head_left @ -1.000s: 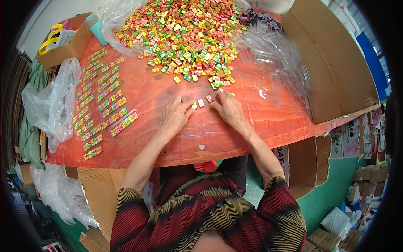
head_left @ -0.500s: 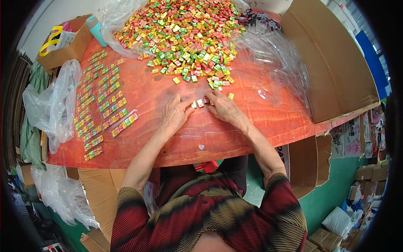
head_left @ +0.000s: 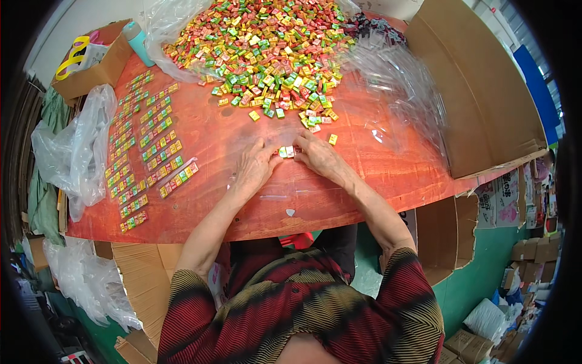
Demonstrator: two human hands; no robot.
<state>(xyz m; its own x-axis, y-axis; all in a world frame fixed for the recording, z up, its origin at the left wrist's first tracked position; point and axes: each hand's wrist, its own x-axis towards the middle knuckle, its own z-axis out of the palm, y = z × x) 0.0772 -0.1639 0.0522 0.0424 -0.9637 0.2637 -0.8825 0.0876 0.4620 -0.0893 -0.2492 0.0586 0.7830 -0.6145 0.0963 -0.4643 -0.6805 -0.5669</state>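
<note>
A short row of small boxes, white and green on the faces that show, lies on the red table between my hands. My left hand has its fingertips closed against the row's left end. At the right end, my right hand pinches the row with its fingers bent, hiding the last pieces. A single yellow box sits just beyond my right fingers. Past both hands spreads a big heap of small boxes in red, yellow and green.
Neat rows of boxes line the left of the red table. Clear plastic sleeves lie at right, before a tall cardboard box. Plastic bags, a carton and a turquoise bottle stand at left.
The small boxes between my hands, slightly apart and tilted before, are now pressed together in a straight row. My right hand has shifted slightly left; the heap looks unchanged.
</note>
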